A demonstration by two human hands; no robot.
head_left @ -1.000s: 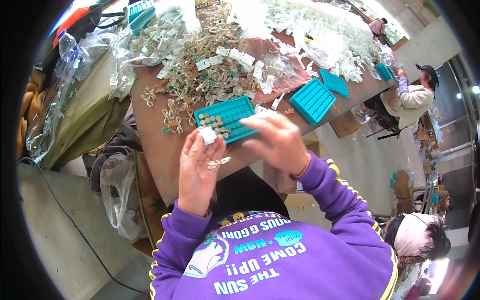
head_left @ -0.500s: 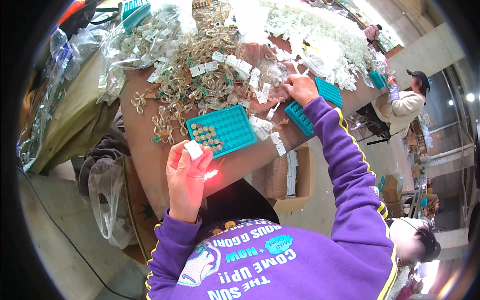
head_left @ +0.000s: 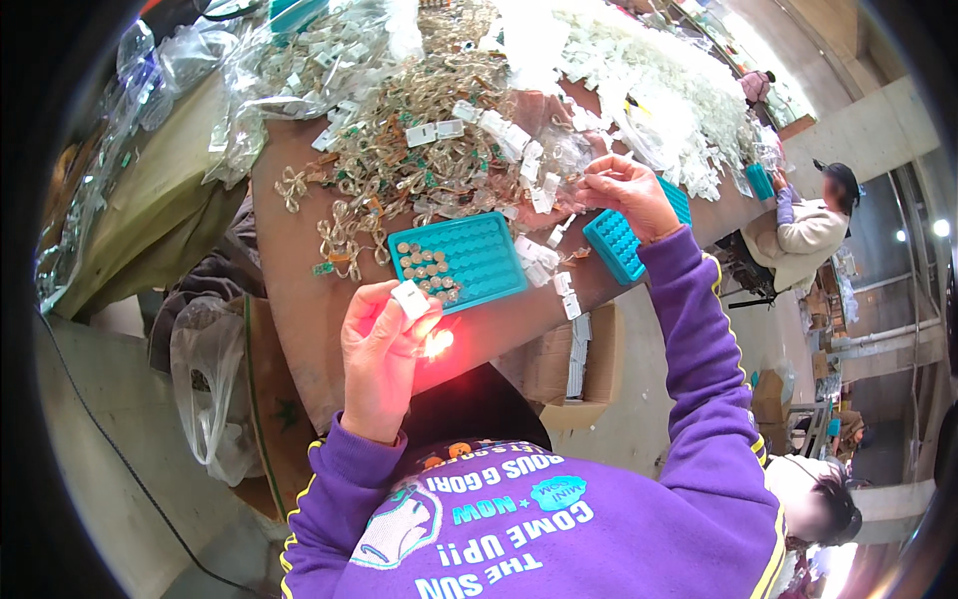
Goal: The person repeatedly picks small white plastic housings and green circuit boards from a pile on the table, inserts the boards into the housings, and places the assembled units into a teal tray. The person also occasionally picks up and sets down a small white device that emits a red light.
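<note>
My left hand (head_left: pixel 377 349) grips a small white plastic case (head_left: pixel 410 299) between thumb and fingers. A red light (head_left: pixel 437 343) glows beside its fingers, at the near edge of the table. My right hand (head_left: pixel 633 196) is raised over the far side of a teal tray (head_left: pixel 617 246), with thumb and fingertips pinched together. Whatever sits in that pinch is too small to make out. Between the hands lies another teal tray (head_left: pixel 484 255), its left part filled with several round coin cells (head_left: pixel 421 262). Loose white cases (head_left: pixel 537 252) lie just right of it.
A tangled heap of string lights (head_left: pixel 384 150) covers the middle of the table. Behind it is a large pile of white pieces (head_left: pixel 659 100). A cardboard box (head_left: pixel 602 349) stands below the near edge. Another person (head_left: pixel 808 215) sits at the right.
My right hand has lifted off the tray area and its fingertips have come together. My left hand still holds the white case, now turned slightly. The red light keeps glowing.
</note>
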